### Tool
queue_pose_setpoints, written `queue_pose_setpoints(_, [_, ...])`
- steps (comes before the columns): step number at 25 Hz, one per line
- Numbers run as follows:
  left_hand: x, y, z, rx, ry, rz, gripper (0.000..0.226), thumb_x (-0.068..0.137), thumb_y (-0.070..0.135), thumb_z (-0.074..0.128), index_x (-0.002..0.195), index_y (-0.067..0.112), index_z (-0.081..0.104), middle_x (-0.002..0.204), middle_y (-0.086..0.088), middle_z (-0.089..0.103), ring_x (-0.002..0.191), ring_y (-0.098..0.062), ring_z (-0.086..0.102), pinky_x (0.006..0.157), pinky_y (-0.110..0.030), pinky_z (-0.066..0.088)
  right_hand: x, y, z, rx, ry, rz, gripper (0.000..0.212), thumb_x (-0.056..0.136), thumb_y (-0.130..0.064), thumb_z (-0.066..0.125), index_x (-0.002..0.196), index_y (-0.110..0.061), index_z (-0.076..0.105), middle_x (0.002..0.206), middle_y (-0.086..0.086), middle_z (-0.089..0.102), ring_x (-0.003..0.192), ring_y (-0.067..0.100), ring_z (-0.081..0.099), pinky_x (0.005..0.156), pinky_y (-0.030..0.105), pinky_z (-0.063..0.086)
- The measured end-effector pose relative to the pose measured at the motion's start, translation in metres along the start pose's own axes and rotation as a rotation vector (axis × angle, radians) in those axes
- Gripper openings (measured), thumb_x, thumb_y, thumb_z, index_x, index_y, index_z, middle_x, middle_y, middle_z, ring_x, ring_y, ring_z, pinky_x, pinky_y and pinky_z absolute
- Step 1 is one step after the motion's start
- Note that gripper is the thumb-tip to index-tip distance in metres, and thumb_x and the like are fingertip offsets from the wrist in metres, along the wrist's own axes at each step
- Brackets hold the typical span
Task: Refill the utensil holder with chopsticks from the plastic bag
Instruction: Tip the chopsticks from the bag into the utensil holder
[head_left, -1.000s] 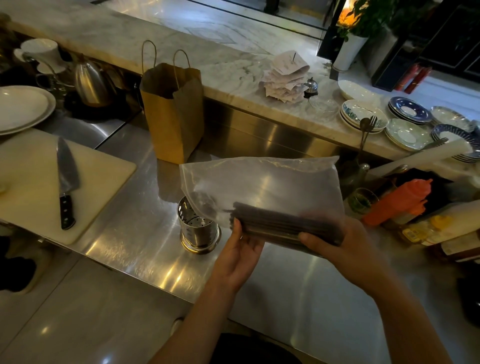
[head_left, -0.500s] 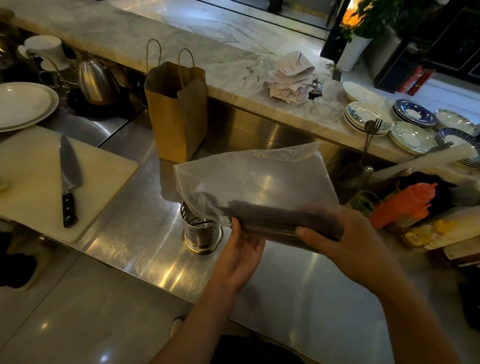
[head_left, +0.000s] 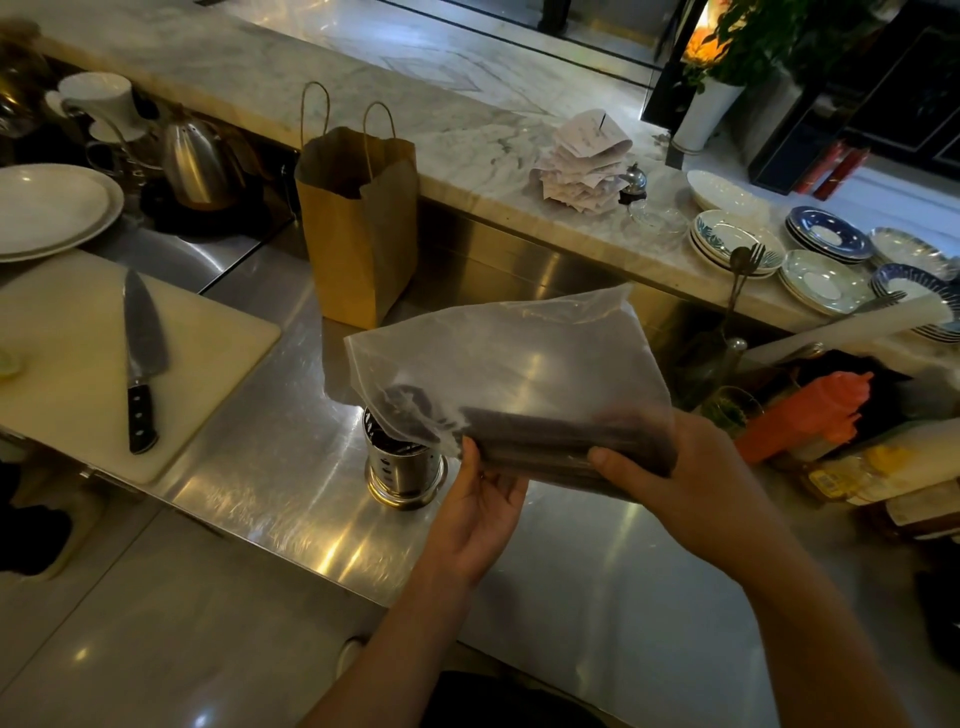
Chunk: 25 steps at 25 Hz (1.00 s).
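Steel everywhere on this counter (head_left: 270, 467), and right in the middle of it stands the perforated utensil holder (head_left: 402, 470), waiting on its refill. The clear plastic bag (head_left: 509, 364) hangs just above it, tilted so its lower left corner dips over the holder's mouth. Inside the bag, the dark chopsticks (head_left: 561, 441) lie in a bundle along the bottom edge, nearly level, sloping a touch down to the left. Something dark shows inside the holder's rim, but whether that is chopstick ends or only shadow through the plastic, I cannot tell.

My read on progress: early going. The bulk of the bundle sits in the bag, none clearly landed in the holder, so the transfer itself looks not yet done.

Now the hands. The left hand (head_left: 480, 512) is cupped under the bag, thumb up against the near side, fingers curled beneath, clasping bag and chopstick bundle together. The right hand (head_left: 691, 478) wraps the right end of the bundle through the plastic, thumb on top, fingers closed around the far side, a firm clamp. Both hands are gripping, neither is loose.

Off to the left, a knife (head_left: 143, 358) rests on a cutting board (head_left: 208, 353), well apart from the action, and a brown paper bag (head_left: 358, 228) stands behind the holder.
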<state>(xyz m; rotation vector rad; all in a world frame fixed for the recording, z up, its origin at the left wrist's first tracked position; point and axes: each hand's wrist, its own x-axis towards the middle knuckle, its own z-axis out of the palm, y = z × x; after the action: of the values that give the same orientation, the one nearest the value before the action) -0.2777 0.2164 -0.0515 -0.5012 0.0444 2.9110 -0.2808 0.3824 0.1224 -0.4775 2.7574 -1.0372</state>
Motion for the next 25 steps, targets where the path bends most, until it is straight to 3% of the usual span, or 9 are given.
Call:
queue_pose_setpoints(6, [-0.002,0.001,0.004,0.007,-0.002,-0.004,0.05,0.075,0.024,0.076,0.118,0.002,0.065,0.123,-0.019,0.067,0.115,-0.028,0.066,0.088,-0.04,0.058,0.002,-0.005,0.001,-0.039,0.009,0.0,0.03,0.085,-0.035,0.062,0.115,-0.035,0.06,0.106,-0.01,0.062,0.095,0.004,0.059,0.08,0.026,0.052])
queue_pose_setpoints(12, [-0.002,0.005,0.008,-0.01,0.027,0.004,0.043,0.086,0.028,0.062,0.121,0.003,0.062,0.122,-0.019,0.068,0.114,-0.028,0.067,0.086,-0.039,0.059,0.006,-0.008,0.001,-0.027,0.024,-0.007,0.026,0.086,-0.032,0.064,0.111,-0.036,0.06,0.102,-0.01,0.063,0.093,0.003,0.06,0.075,0.02,0.049])
queue_pose_setpoints(15, [-0.002,0.006,0.009,-0.016,0.02,0.015,0.043,0.087,0.027,0.062,0.123,0.004,0.061,0.124,-0.019,0.067,0.116,-0.028,0.065,0.088,-0.04,0.058,0.009,-0.011,0.002,-0.031,0.037,-0.026,0.023,0.086,-0.031,0.064,0.108,-0.038,0.059,0.099,-0.012,0.063,0.091,0.001,0.06,0.073,0.017,0.047])
queue_pose_setpoints(20, [-0.003,0.008,0.012,-0.034,0.005,0.015,0.039,0.087,0.027,0.062,0.119,0.004,0.063,0.12,-0.019,0.069,0.113,-0.028,0.067,0.084,-0.039,0.059,0.014,-0.015,0.002,-0.012,0.026,-0.034,0.025,0.086,-0.032,0.064,0.108,-0.04,0.057,0.101,-0.011,0.063,0.093,0.003,0.06,0.078,0.023,0.052])
queue_pose_setpoints(25, [-0.003,0.009,0.013,-0.04,-0.003,0.013,0.039,0.088,0.027,0.062,0.12,0.005,0.061,0.118,-0.018,0.07,0.113,-0.028,0.067,0.084,-0.039,0.059,0.015,-0.017,0.002,-0.036,0.042,-0.053,0.025,0.086,-0.033,0.064,0.108,-0.04,0.056,0.096,-0.012,0.063,0.087,0.001,0.061,0.07,0.015,0.047])
